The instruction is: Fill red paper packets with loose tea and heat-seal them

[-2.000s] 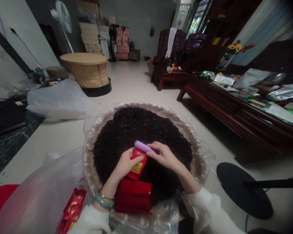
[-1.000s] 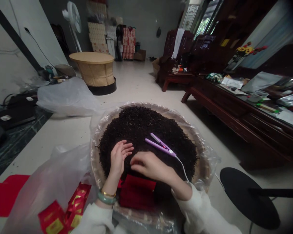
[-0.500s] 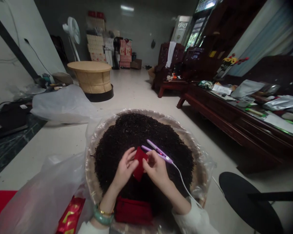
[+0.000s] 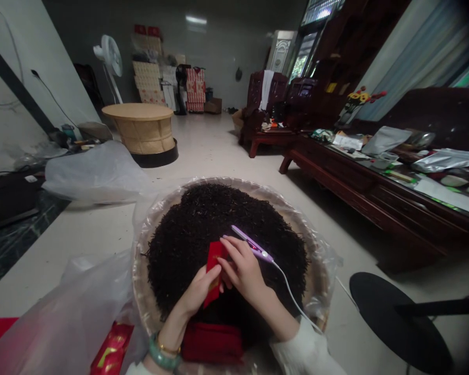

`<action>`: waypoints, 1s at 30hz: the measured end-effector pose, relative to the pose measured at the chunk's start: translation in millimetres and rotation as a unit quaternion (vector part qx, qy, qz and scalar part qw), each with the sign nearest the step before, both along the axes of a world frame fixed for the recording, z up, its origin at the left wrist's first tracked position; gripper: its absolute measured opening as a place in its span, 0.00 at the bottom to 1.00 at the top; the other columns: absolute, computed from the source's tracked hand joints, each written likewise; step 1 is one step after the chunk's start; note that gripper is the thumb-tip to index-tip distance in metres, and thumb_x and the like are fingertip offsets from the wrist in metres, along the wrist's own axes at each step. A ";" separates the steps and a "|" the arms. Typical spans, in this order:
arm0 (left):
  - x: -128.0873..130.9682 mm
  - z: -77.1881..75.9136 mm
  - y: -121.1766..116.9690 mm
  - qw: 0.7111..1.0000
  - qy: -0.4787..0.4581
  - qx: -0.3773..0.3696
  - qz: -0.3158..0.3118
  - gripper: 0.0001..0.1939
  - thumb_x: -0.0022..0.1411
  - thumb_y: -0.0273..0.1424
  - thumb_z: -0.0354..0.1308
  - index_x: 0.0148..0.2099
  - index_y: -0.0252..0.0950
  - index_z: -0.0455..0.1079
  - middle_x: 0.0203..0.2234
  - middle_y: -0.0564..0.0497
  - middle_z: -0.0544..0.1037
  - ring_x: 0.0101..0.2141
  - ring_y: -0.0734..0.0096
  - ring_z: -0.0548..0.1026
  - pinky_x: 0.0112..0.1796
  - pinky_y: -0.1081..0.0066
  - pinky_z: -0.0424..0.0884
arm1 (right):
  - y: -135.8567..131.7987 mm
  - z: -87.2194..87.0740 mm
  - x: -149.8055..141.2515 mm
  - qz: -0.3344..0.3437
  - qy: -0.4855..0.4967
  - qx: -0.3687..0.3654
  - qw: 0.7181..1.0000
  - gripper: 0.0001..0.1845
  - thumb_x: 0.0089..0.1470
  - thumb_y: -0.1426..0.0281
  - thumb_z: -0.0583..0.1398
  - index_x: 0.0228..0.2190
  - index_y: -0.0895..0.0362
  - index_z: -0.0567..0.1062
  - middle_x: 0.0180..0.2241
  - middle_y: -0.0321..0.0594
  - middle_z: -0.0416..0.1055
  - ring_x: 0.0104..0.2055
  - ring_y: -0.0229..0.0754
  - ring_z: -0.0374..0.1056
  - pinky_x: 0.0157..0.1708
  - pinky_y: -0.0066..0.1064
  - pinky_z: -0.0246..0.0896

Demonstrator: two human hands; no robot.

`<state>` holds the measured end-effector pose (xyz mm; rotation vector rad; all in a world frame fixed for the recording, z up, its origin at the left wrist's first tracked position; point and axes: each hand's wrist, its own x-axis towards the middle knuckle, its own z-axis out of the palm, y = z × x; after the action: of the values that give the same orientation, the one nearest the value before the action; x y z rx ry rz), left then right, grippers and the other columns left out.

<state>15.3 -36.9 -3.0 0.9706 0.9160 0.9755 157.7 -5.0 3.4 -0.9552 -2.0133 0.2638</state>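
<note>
A heap of dark loose tea leaves (image 4: 203, 224) fills a round woven bamboo tray (image 4: 139, 302) lined with clear plastic. Above the heap, my left hand (image 4: 198, 298) grips a slim red packet (image 4: 214, 268) by its lower part. My right hand (image 4: 242, 275) sits just beside it, fingers over a small purple flat iron (image 4: 253, 248) with a white cord. The iron's tip points up and left, next to the packet's top. Whether it touches the packet is hidden. Folded red packets (image 4: 211, 344) lie at the tray's near side.
A translucent plastic bag (image 4: 58, 323) and red-and-gold packets (image 4: 111, 350) lie at lower left. A black round stand base (image 4: 398, 323) sits at right. A long dark wooden table (image 4: 359, 182) holding foil bags runs along the right. A wicker round table (image 4: 138, 130) stands ahead.
The red packet has turned more upright and lower between my hands. My right hand now covers more of the iron. The view has tilted slightly, and the tray sits a little lower.
</note>
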 end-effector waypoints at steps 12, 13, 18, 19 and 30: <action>-4.2 0.6 -1.5 1.000 0.009 -0.004 0.024 0.34 0.57 0.58 0.46 0.25 0.32 0.75 0.16 0.47 0.75 0.20 0.70 0.71 0.26 0.71 0.66 | -3.3 4.4 -1.5 0.021 0.010 0.088 0.996 0.08 0.58 0.73 0.55 0.31 0.57 0.74 0.27 0.42 0.70 0.30 0.42 0.63 0.29 0.35 0.63; -6.1 2.1 -0.6 1.000 0.008 -0.009 0.027 0.33 0.56 0.57 0.48 0.26 0.32 0.75 0.17 0.46 0.76 0.21 0.69 0.72 0.26 0.71 0.67 | -2.7 8.0 0.6 0.038 0.015 0.076 0.996 0.08 0.59 0.73 0.54 0.31 0.56 0.74 0.27 0.41 0.70 0.30 0.42 0.63 0.29 0.34 0.63; -32.4 2.5 13.4 0.991 0.009 -0.037 0.124 0.27 0.48 0.51 0.61 0.39 0.31 0.75 0.32 0.43 0.81 0.35 0.57 0.78 0.36 0.65 0.72 | 1.1 22.1 20.9 -0.019 0.074 -0.032 0.997 0.06 0.57 0.72 0.56 0.30 0.56 0.72 0.26 0.38 0.67 0.29 0.40 0.64 0.27 0.30 0.61; -39.1 2.4 17.6 0.989 0.025 -0.036 0.142 0.27 0.49 0.50 0.61 0.41 0.31 0.75 0.35 0.42 0.81 0.39 0.54 0.77 0.40 0.62 0.72 | 1.3 23.1 24.9 -0.036 0.080 -0.046 0.995 0.06 0.57 0.72 0.56 0.29 0.56 0.72 0.26 0.38 0.67 0.29 0.39 0.64 0.27 0.30 0.60; -27.1 9.8 6.2 0.981 0.107 0.077 0.143 0.31 0.56 0.54 0.51 0.46 0.33 0.75 0.34 0.41 0.81 0.37 0.56 0.78 0.36 0.65 0.73 | -6.4 13.6 21.1 -0.103 0.089 -0.087 0.987 0.07 0.55 0.70 0.56 0.25 0.56 0.69 0.25 0.38 0.66 0.27 0.39 0.62 0.26 0.29 0.58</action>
<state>-11.8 -30.7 6.8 1.1099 1.1978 1.2150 178.8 -11.4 17.0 -1.1970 -1.7346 0.3998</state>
